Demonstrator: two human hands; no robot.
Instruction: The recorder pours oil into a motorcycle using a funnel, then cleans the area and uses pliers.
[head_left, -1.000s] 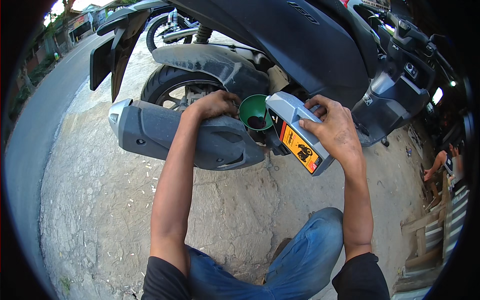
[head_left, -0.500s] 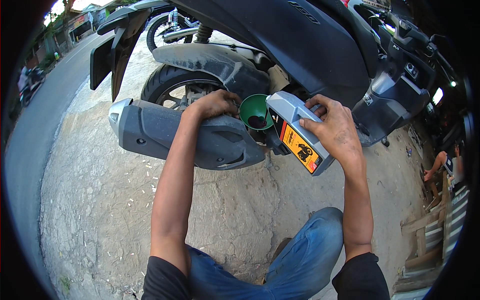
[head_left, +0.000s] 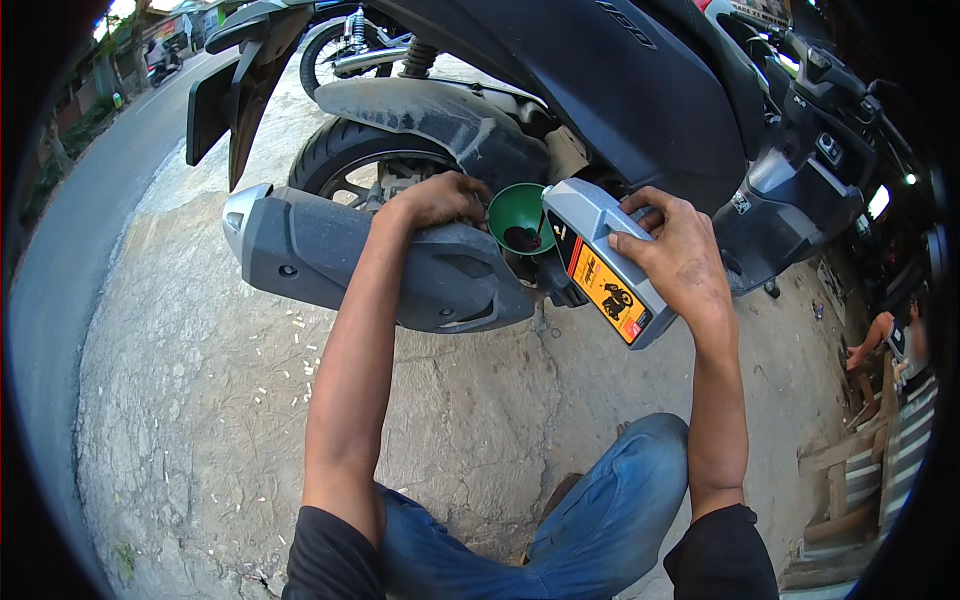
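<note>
My right hand (head_left: 668,255) grips a grey plastic bottle (head_left: 625,318) with a yellow-and-black label, tilted so that its mouth sits over the right rim of a green funnel (head_left: 510,200). A thin dark stream runs into the funnel, where dark liquid pools. My left hand (head_left: 440,200) is closed at the funnel's left edge; what its fingertips grip is hidden. It rests by the dusty grey exhaust cover (head_left: 330,250) of a dark scooter (head_left: 660,100), in front of the rear tyre (head_left: 325,150).
A motorcycle (head_left: 345,55) stands behind, another scooter (head_left: 800,180) at right. A road (head_left: 90,250) with a rider (head_left: 160,60) runs along the left. A person's arm (head_left: 870,335) shows at far right beside wooden boards (head_left: 840,460). The concrete ground (head_left: 200,420) has scattered small pale bits.
The rider on the road, first seen half a second ago at the left rim, is farther up the road. The view has shifted slightly; both hands keep their places at the funnel and bottle.
</note>
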